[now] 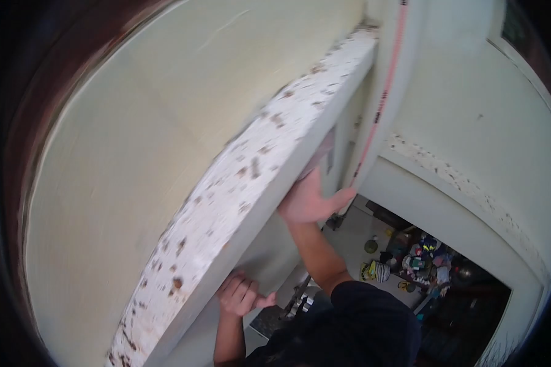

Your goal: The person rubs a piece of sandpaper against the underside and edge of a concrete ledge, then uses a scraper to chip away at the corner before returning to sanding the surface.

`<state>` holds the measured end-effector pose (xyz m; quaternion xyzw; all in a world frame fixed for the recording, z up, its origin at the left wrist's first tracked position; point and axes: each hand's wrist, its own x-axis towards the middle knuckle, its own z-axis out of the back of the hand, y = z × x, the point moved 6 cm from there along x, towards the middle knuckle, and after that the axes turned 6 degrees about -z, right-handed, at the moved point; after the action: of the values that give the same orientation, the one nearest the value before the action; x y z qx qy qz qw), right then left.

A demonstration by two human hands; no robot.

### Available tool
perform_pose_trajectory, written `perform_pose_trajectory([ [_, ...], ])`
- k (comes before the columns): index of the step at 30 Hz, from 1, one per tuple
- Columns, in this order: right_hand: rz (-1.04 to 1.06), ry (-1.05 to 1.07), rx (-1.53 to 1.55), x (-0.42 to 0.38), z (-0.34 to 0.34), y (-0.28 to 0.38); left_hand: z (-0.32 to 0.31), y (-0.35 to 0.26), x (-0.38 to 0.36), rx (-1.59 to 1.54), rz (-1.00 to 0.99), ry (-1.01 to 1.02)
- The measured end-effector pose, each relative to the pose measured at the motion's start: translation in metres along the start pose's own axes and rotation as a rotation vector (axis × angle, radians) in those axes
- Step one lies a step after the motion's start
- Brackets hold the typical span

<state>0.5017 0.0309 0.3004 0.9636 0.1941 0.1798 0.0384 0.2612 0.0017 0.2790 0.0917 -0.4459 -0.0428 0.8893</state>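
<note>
A long white ledge [226,183] with brown specks and debris on its top runs diagonally across the view. My left hand [245,295] is at the ledge's lower front edge, its fingers curled in and one digit sticking out to the right. I see nothing in it. Farther up, my right hand [312,197] is against the front side of the ledge, thumb spread away to the right. Its fingers are blurred and partly hidden, pointing up along the ledge; no held object can be made out.
Beyond the ledge rises a pale wall [147,134]. A white pipe [382,101] with a red printed line passes right of my right hand. Another specked ledge [459,177] lies at the right. Far below are a floor [349,235] and a pile of mixed items [425,260].
</note>
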Motion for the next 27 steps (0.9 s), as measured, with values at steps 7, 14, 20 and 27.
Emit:
perform_pose_trajectory([
  [7, 0.121, 0.435, 0.435, -0.067, -0.056, -0.021, 0.043, -0.002, -0.049, -0.160, 0.246, -0.184],
  [14, -0.098, 0.375, -0.008, -0.216, -0.017, -0.076, 0.092, -0.020, -0.097, -0.326, 0.535, -0.568],
  [20, -0.486, 0.596, 0.263, -0.264, -0.060, -0.078, 0.113, -0.021, -0.120, -0.347, 0.726, -0.806],
  [27, -0.263, 0.673, 0.562, -0.278, -0.147, -0.073, 0.203, -0.050, -0.148, -0.140, 0.692, -0.686],
])
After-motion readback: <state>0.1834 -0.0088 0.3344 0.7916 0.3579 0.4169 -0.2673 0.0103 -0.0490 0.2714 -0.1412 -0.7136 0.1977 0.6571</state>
